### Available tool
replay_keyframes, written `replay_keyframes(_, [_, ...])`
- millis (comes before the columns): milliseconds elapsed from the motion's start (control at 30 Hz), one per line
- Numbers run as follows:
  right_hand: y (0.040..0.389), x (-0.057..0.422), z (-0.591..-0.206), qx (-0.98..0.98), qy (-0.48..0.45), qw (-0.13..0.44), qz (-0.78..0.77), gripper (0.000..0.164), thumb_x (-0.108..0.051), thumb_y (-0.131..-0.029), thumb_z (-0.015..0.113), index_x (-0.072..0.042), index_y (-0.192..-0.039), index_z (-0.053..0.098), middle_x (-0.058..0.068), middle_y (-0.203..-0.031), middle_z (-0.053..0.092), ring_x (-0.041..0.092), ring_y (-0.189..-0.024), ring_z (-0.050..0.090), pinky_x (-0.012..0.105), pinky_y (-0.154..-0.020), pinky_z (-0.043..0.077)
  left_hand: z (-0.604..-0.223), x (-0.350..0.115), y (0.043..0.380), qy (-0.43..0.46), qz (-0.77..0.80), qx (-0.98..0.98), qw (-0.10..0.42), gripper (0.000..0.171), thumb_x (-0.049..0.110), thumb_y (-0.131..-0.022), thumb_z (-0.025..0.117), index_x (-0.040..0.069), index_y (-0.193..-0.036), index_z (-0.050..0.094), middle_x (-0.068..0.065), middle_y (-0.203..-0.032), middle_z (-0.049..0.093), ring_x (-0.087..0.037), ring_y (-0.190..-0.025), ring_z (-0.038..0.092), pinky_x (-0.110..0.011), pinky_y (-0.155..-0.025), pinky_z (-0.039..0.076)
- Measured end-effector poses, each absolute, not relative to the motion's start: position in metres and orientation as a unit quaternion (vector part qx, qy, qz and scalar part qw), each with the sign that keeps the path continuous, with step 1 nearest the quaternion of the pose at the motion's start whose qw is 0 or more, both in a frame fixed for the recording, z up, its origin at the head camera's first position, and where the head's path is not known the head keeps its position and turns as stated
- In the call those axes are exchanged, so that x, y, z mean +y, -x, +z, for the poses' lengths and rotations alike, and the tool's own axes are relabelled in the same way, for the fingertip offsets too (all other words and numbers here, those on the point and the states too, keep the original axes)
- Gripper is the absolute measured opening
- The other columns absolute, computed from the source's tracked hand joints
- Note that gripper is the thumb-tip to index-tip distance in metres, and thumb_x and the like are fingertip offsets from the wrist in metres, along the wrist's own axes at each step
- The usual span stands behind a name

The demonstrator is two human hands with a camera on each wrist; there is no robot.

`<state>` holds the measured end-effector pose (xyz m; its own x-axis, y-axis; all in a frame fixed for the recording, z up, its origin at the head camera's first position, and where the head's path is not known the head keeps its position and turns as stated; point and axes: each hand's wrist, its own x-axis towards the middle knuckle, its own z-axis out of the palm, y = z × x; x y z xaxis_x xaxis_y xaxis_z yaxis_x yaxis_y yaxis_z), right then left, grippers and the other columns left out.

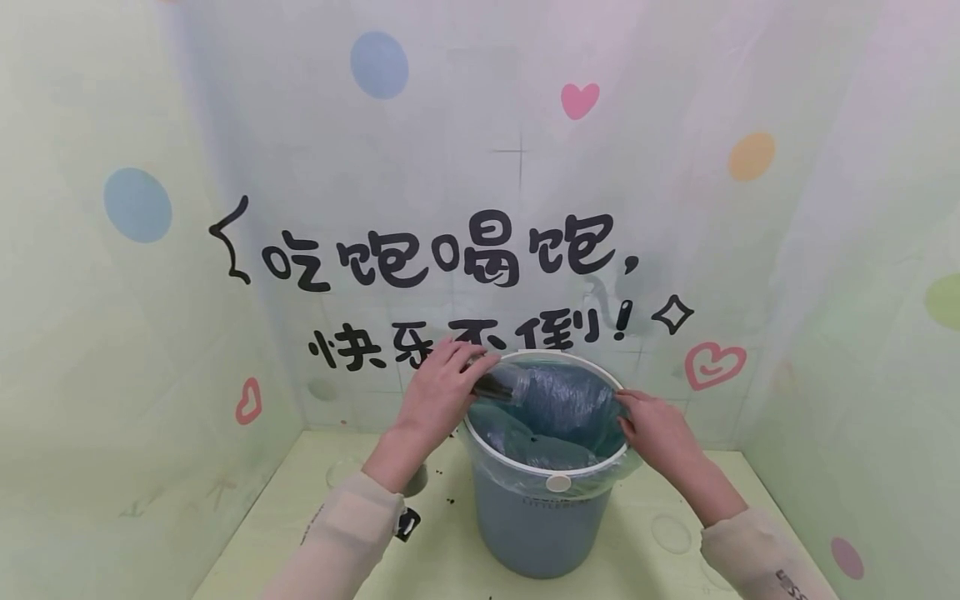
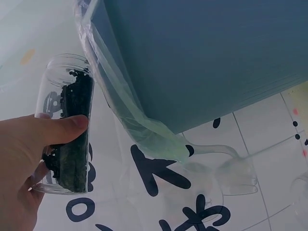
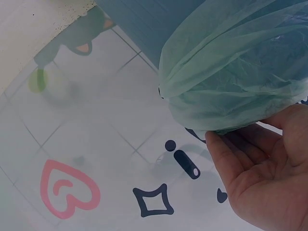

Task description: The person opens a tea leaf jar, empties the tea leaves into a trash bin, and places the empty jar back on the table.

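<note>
My left hand [image 1: 438, 387] grips a clear glass jar [image 1: 504, 385], tilted over the left side of the blue trash bin [image 1: 540, 533]. Dark, wet-looking bits like tea leaves lie along one side inside the jar, as the left wrist view shows. A thin green bin bag [image 1: 573, 404] lines the bin and folds out over its white rim. On the bin's right side my right hand [image 1: 663, 429] holds the rim, thumb and fingers pinching the bag's edge. In the right wrist view the fingertips are partly hidden under the bag [image 3: 221, 86].
Dark crumbs [image 1: 451, 501] dot the pale table between the left arm and the bin. A small black object [image 1: 407, 524] lies beside the left sleeve. Right of the bin is a clear round piece [image 1: 670, 533]. A clear glass vessel [image 2: 236, 175] appears below the bin in the left wrist view.
</note>
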<state>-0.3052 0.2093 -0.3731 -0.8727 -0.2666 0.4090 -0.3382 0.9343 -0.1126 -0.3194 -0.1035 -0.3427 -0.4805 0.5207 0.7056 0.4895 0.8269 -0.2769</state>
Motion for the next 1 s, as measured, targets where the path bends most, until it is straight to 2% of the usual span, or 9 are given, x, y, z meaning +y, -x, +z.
replay_keyframes(367, [0.3060, 0.2098, -0.3740, -0.964, -0.156, 0.194, 0.092, 0.034, -0.006, -0.085, 0.075, 0.008, -0.116, 0.067, 0.025, -0.118, 0.070, 0.040, -0.103, 0.069, 0.051, -0.088, 0.058, -0.3421, -0.1014, 0.3203, 0.310, 0.035, -0.846, 0.432, 0.062, 0.007, -0.070, 0.088, 0.022, -0.125, 0.065, -0.002, -0.124, 0.067, -0.021, -0.120, 0.060, -0.037, -0.120, 0.037])
replay_keyframes(733, [0.3070, 0.2145, -0.3735, -0.959, -0.157, 0.222, 0.080, 0.032, -0.005, -0.083, 0.075, 0.009, -0.112, 0.069, 0.023, -0.114, 0.071, 0.038, -0.100, 0.070, 0.050, -0.086, 0.059, -0.3458, -0.0961, 0.3265, 0.327, 0.034, -0.828, 0.454, 0.053, -0.005, -0.080, 0.073, 0.024, -0.124, 0.068, -0.002, -0.122, 0.068, -0.021, -0.118, 0.062, -0.037, -0.120, 0.037])
replay_keyframes(1000, [0.3067, 0.2105, -0.3756, -0.958, -0.162, 0.224, 0.079, 0.032, -0.005, -0.083, 0.075, 0.008, -0.112, 0.069, 0.021, -0.115, 0.072, 0.036, -0.100, 0.071, 0.048, -0.085, 0.059, -0.3495, -0.0996, 0.3256, 0.335, 0.023, -0.819, 0.465, 0.051, -0.010, -0.083, 0.067, 0.025, -0.120, 0.069, -0.003, -0.119, 0.070, -0.023, -0.116, 0.063, -0.040, -0.119, 0.038])
